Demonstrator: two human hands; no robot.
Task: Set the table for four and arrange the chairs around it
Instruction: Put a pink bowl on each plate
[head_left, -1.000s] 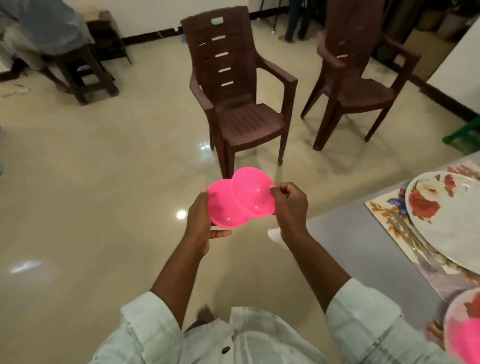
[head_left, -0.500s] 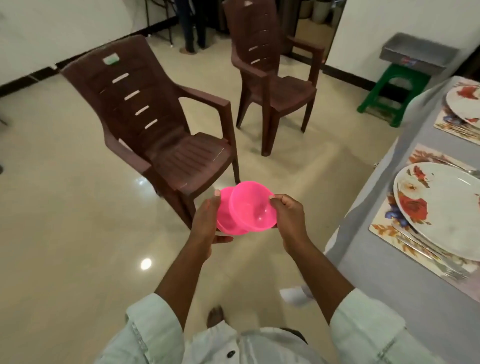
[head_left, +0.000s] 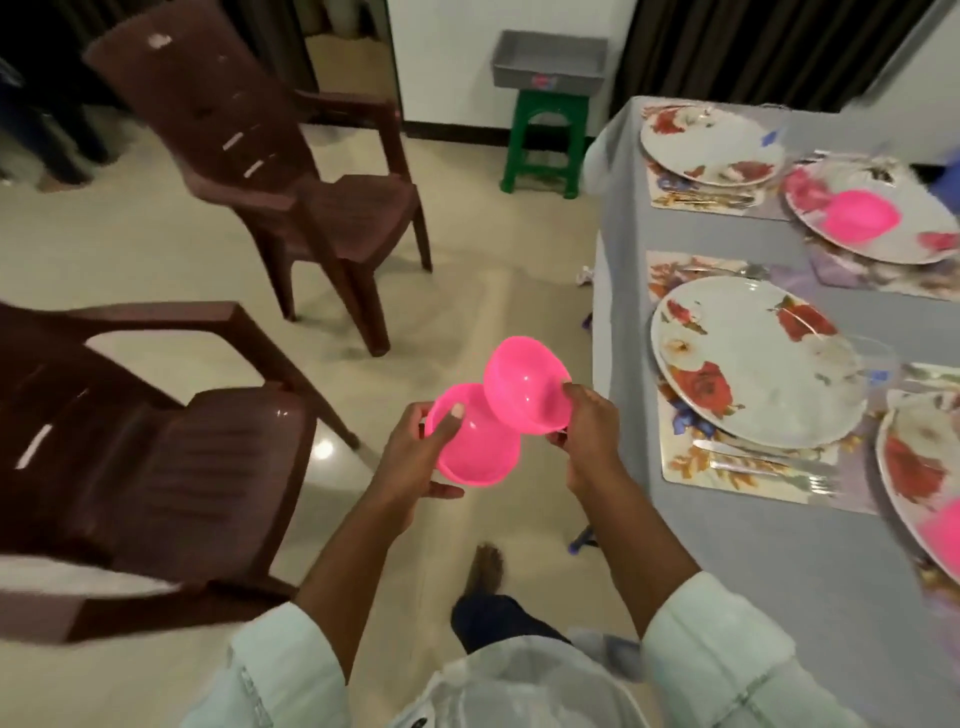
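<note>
As you stand beside the counter (head_left: 701, 571) with its grey cloth, you hold two pink bowls clear of it, one to each hand, which reads as splitting a pair so each can go to its own setting. Your left hand (head_left: 410, 452) grips the lower pink bowl (head_left: 480, 449), thumb hooked over the near rim and fingers curled beneath it. Your right hand (head_left: 587, 431) pinches the rim of the upper pink bowl (head_left: 524, 387), which tilts toward you and overlaps the lower one; whether the two touch cannot be told.

Four floral plates sit on printed mats, with cutlery beside the two at the near edge. The near plate (head_left: 753, 364) and the far plate (head_left: 709, 143) on your side carry no bowl, so these two look like the likely destinations. The plate at the far right (head_left: 883, 218) already carries a pink bowl (head_left: 860, 215), and pink shows at the frame's lower right edge on the fourth plate (head_left: 919, 467).

Two brown plastic chairs, the near chair (head_left: 156, 457) and the far chair (head_left: 291, 182), stand well apart from the counter and face away from it, so arranging them remains to be done. A green stool (head_left: 545, 140) bearing a grey tray (head_left: 550, 60) stands by the wall.
</note>
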